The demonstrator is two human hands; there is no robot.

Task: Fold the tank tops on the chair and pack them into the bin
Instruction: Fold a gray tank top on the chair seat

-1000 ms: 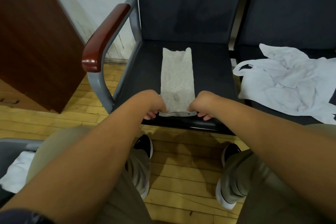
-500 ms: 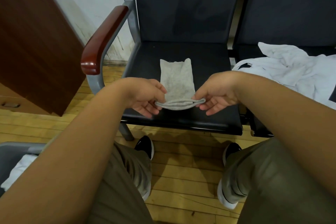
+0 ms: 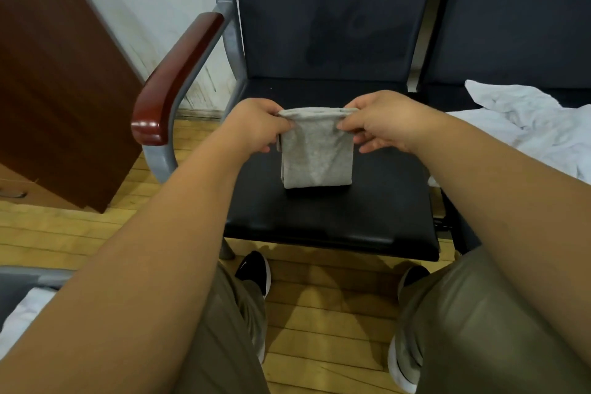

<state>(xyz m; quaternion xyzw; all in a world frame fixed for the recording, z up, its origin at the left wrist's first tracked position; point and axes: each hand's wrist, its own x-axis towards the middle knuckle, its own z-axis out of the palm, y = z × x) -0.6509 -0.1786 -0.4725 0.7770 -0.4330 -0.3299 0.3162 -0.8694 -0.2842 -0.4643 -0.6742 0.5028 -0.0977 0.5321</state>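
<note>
Two pinching hands, left hand (image 3: 256, 125), right hand (image 3: 380, 120), grey tank top (image 3: 316, 157) between them, on chair (image 3: 319, 221)

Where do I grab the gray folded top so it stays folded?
Probably pinch the gray top at its two far corners, one from each side, as the left hand and right hand do: loose layers meet there; the near edge is folded.
</note>
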